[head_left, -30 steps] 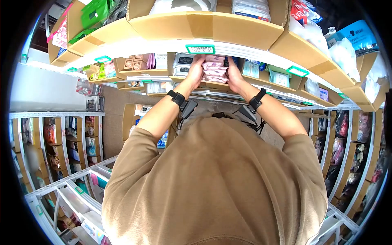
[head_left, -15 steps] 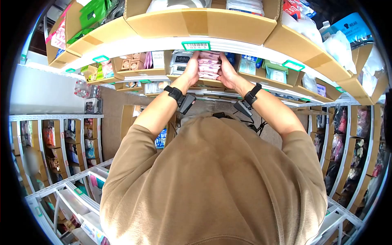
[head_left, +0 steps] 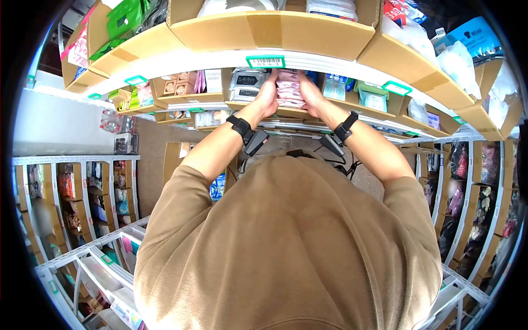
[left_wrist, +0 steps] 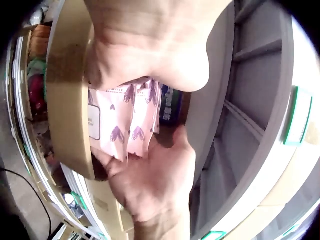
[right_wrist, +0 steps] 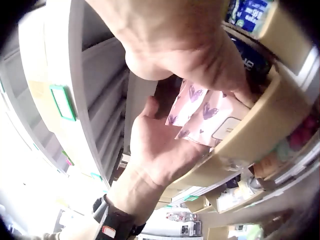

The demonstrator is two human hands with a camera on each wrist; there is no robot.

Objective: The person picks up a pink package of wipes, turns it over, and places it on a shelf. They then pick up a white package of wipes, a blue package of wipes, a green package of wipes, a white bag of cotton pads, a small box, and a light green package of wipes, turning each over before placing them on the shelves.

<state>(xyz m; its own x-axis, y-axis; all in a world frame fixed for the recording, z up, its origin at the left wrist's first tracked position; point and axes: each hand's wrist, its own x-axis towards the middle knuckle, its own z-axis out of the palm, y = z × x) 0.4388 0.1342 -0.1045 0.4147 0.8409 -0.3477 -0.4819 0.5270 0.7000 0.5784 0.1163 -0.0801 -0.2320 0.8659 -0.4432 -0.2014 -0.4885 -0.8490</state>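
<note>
Several pink packets (head_left: 290, 91) with purple heart-like prints stand in a row in a cardboard bin on the shelf. The left hand (head_left: 267, 98) presses on their left side and the right hand (head_left: 312, 98) on their right, so the row sits between both palms. In the left wrist view the packets (left_wrist: 116, 122) lie between the near left hand (left_wrist: 150, 45) and the right hand (left_wrist: 159, 175), its fingers partly hidden behind them. The right wrist view shows the packets (right_wrist: 207, 112) below the right hand (right_wrist: 185, 45), with the left hand (right_wrist: 160, 145) opposite.
Black-and-white packs (head_left: 246, 82) lie left of the hands, and clear-wrapped packs (head_left: 334, 88) to the right. An upper shelf edge with a green-framed label (head_left: 265, 61) and cardboard bins (head_left: 264, 32) overhangs the hands. More shelving stands at both sides.
Both hands and the pink packets shifted left and slightly toward the body, then moved back a little to the right. The hands remain on both sides of the packets.
</note>
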